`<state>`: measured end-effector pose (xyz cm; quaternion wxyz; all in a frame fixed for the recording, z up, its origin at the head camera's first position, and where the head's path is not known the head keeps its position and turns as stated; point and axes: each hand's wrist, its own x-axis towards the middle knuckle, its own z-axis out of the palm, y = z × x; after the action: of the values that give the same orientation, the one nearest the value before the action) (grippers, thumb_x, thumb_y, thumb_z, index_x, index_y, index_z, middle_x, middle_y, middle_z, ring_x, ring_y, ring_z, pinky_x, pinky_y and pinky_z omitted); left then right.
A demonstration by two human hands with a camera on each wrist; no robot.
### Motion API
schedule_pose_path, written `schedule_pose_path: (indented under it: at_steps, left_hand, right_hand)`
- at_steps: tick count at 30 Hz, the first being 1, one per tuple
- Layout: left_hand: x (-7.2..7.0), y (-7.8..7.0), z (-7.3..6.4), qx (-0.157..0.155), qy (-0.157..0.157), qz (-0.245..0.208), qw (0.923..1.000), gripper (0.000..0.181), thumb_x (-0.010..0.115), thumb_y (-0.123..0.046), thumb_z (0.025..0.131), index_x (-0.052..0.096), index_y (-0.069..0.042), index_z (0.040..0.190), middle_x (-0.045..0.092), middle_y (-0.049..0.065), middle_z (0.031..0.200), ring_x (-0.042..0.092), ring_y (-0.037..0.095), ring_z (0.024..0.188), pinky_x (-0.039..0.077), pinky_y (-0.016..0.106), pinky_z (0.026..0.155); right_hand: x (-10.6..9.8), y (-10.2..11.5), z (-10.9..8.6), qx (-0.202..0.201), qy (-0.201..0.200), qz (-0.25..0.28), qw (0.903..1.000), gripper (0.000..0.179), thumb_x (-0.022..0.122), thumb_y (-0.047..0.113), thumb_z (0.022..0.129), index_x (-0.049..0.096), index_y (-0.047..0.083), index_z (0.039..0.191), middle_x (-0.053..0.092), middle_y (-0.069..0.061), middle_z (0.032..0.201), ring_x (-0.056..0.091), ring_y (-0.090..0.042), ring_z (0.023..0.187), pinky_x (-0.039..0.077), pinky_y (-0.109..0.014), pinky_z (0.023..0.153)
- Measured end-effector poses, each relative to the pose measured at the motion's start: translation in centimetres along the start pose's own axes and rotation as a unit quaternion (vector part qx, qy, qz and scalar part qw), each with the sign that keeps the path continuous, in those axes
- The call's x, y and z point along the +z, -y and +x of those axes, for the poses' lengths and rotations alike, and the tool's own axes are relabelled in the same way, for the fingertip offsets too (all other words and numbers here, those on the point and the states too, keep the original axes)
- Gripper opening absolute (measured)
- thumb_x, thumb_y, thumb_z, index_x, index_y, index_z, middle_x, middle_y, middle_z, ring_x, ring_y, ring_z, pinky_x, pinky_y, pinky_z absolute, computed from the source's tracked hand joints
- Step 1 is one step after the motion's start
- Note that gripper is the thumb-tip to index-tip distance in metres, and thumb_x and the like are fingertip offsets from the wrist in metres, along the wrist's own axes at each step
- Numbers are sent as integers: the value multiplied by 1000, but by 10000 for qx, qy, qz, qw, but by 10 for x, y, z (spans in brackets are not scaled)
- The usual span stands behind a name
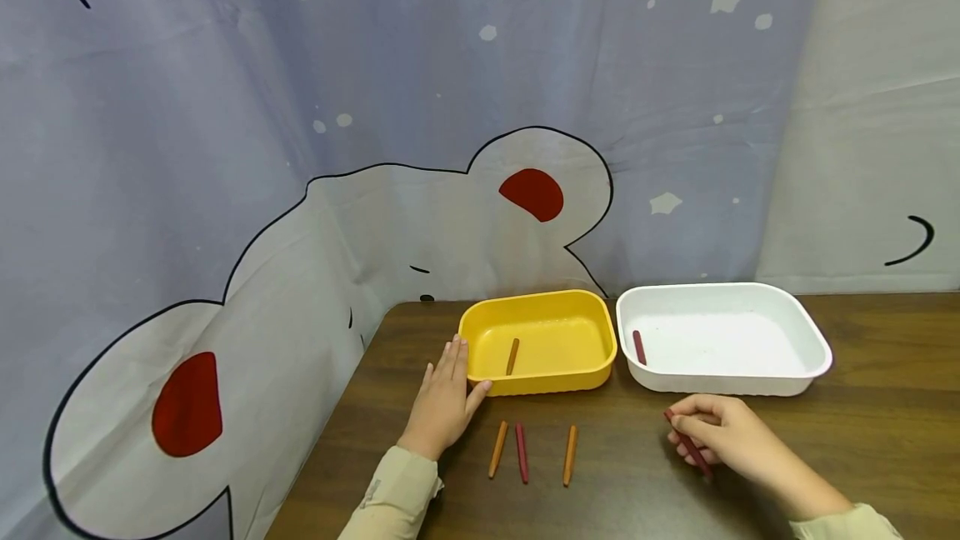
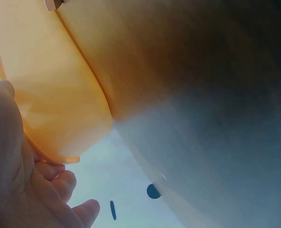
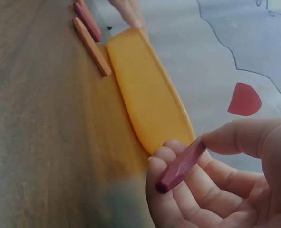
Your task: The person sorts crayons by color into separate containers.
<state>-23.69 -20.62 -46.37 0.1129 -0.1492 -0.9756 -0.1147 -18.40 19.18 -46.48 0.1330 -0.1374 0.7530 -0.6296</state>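
- Right hand (image 1: pixel 726 433) pinches a dark red crayon (image 3: pixel 182 166) between thumb and fingers, above the table (image 1: pixel 637 482), with the white tray (image 1: pixel 735 340) at its twelve o'clock!
- Left hand (image 1: pixel 441 407), fingers straight, thumb apart, rests against the yellow tray (image 1: pixel 540 384) at its eight o'clock.
- Two placed, it seems: one orange crayon (image 1: pixel 513 356) inside yellow, another red crayon (image 1: pixel 639 347) at white's nine o'clock.
- Outside, from yellow's seven o'clock round to five: a left orange crayon (image 1: pixel 498 449), a middle red crayon (image 1: pixel 522 452), a right orange crayon (image 1: pixel 570 456); three left, plus the pinched one.
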Motion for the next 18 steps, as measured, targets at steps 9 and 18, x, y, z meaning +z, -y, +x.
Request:
schedule_pose_path:
  at_steps: [9, 18]
  left_hand:
    - [-1, -1, 0, 6, 25, 1, 10000, 76, 49, -47, 106, 28, 6, 157, 25, 23, 164, 27, 36, 151, 28, 61, 116]
    - [0, 0, -1, 8, -9, -45, 10000, 76, 50, -46, 106, 27, 7, 157, 24, 23, 164, 27, 37, 150, 28, 62, 116]
  right_hand:
    - [-12, 12, 6, -353, 90, 270, 9990, 24, 53, 5, 104, 60, -17, 111, 72, -11, 91, 71, -17, 79, 62, -36, 69]
    - [-27, 33, 22, -416, -374, 285, 9980, 19, 55, 4, 103, 62, -13, 109, 73, -9, 89, 72, -18, 77, 62, -35, 68]
